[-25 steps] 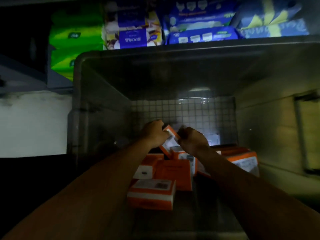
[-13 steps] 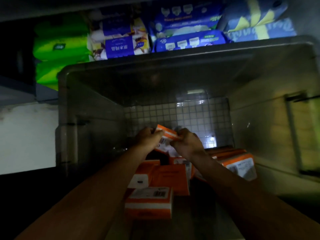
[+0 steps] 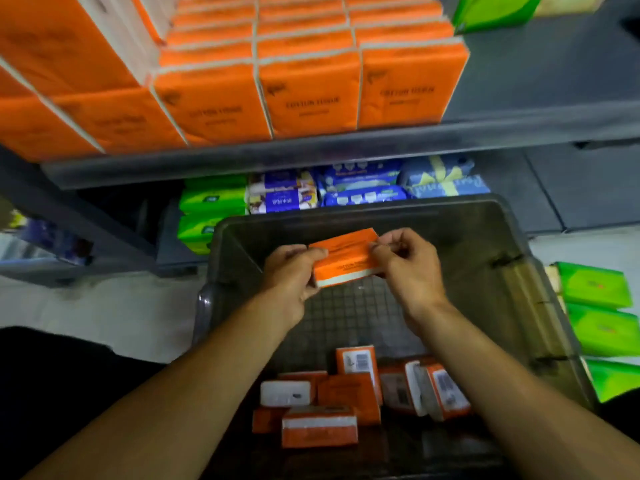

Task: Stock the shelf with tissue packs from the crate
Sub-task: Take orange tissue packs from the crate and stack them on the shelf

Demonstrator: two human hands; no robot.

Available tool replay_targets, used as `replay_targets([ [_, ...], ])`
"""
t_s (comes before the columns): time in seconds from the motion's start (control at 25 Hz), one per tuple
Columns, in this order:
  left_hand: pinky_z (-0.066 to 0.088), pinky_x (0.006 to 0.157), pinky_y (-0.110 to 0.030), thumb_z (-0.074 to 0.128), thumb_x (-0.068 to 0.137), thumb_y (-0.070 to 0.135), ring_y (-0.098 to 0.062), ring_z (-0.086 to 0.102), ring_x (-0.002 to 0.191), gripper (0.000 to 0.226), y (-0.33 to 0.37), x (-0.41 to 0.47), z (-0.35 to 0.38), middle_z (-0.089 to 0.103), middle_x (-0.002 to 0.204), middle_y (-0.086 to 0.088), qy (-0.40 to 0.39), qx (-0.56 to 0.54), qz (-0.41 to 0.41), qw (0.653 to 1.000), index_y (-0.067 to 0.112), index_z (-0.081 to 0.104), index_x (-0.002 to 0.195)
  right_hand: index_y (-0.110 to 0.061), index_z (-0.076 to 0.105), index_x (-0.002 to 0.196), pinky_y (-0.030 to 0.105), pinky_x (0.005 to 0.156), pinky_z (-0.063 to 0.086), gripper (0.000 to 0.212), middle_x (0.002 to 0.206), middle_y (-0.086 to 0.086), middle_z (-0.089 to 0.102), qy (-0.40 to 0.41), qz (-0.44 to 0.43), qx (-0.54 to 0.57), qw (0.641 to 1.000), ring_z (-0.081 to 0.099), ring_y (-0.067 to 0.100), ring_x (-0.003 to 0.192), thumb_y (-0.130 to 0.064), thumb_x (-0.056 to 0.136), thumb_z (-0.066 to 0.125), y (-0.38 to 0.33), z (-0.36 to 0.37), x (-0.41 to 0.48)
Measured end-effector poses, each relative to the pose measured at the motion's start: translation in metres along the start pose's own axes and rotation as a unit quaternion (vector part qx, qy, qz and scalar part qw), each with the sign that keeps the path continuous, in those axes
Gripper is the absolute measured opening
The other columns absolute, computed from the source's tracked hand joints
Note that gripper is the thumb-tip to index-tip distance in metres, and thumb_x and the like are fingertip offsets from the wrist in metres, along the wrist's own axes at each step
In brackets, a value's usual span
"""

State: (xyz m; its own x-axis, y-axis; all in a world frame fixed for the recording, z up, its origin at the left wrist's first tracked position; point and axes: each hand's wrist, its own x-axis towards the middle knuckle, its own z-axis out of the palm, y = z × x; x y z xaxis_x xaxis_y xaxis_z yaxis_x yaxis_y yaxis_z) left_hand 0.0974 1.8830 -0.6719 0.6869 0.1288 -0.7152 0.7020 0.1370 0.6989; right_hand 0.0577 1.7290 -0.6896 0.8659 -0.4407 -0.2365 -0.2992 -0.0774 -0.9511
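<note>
An orange tissue pack [image 3: 346,257] is held flat above the grey crate [image 3: 512,271], level with its far rim. My left hand [image 3: 292,277] grips the pack's left end and my right hand [image 3: 407,263] pinches its right end. Several more orange packs [image 3: 349,396] lie loose on the crate's grid floor. The grey shelf [image 3: 519,88] above carries tight rows of the same orange packs [image 3: 311,95], with a bare stretch at their right.
On the lower shelf behind the crate sit green [image 3: 207,202], purple-white [image 3: 282,195] and blue [image 3: 398,185] tissue bundles. Green packs [image 3: 595,306] lie on the floor right of the crate. A green pack [image 3: 491,8] rests at the upper shelf's back right.
Both hands have lifted one orange pack from the pile up to the crate's rim. The view has tilted up and brightened, bringing the stocked upper shelf into sight.
</note>
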Motion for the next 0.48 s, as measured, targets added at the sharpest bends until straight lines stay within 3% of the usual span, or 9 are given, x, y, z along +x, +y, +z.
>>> replay_targets([
  [0.12,0.05,0.059,-0.03,0.07,0.085,0.017,-0.02,0.064,0.082,0.027,0.049,-0.04,-0.01,0.069,0.106,-0.011,-0.111,-0.002,-0.038,0.993,0.015,0.062,0.111,-0.016,0.064,0.073,0.028,0.065,0.046,0.02,0.068,0.002,0.06,-0.032,-0.02,0.063,0.997,0.053,0.012,0.067,-0.001,0.085,0.064,-0.056,-0.026,0.001],
  [0.32,0.053,0.064,-0.032,0.065,0.084,0.038,-0.02,0.065,0.075,0.042,0.104,-0.083,-0.023,0.072,0.094,-0.012,-0.278,0.088,-0.02,0.956,0.012,0.064,0.117,-0.018,0.069,0.079,0.03,0.068,0.049,0.014,0.07,-0.002,0.067,-0.072,-0.022,0.136,0.988,0.065,0.01,0.069,-0.017,0.092,0.062,-0.138,-0.044,0.007],
  [0.48,0.052,0.062,-0.03,0.075,0.074,0.025,-0.021,0.069,0.081,0.047,0.122,-0.098,-0.018,0.071,0.103,-0.014,-0.404,0.053,-0.01,0.913,0.013,0.067,0.118,-0.014,0.07,0.09,0.032,0.071,0.053,0.006,0.084,0.009,0.07,-0.111,-0.065,0.204,0.97,0.065,0.018,0.075,-0.017,0.089,0.066,-0.192,-0.029,0.003],
])
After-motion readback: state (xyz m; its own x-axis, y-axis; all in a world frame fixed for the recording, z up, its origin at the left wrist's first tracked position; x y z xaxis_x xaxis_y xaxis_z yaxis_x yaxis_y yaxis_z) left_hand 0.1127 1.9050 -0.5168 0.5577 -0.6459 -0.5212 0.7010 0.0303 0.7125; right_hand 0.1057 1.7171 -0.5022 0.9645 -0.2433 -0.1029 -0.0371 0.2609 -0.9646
